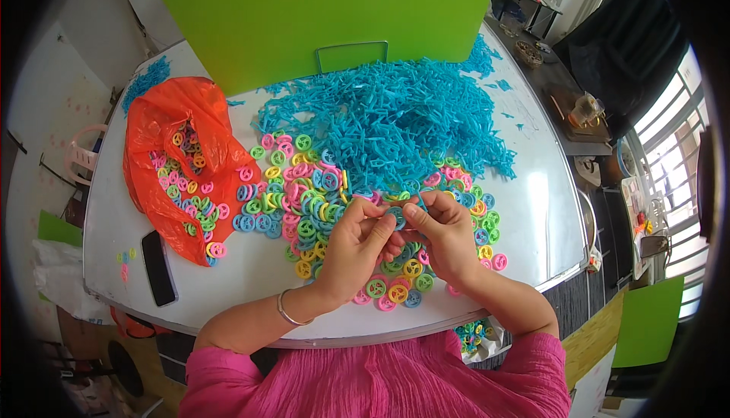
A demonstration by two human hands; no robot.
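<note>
1. At far left, below the table's edge, lies a crumpled white plastic bag (68, 285); its contents cannot be made out.
2. On the glossy white table (532, 228), a flat black phone (157, 268) lies near the left side.
3. Just beyond it slumps a thin, shiny red plastic bag (141, 155), its mouth gaping. Inside are small spoked plastic wheels in pink, green, yellow and blue, some spilling out at its right side and lower corner.
4. Right of the bag spreads a loose heap of the same multicoloured wheels (308, 203), reaching beneath both hands.
5. The left hand (357, 247), a metal bangle (287, 309) at its wrist, is pinched on a small blue spoked plastic wheel (398, 219), held above the heap.
6. Beyond the hands rises a large tangled pile of thin blue plastic pieces (403, 117).
7. The right hand (447, 228) has thumb and fingers closed at that wheel's right edge; what else they grip, I cannot tell.
8. Below the near edge, right of centre, a whitish bag (493, 344) contains more multicoloured pieces.
</note>
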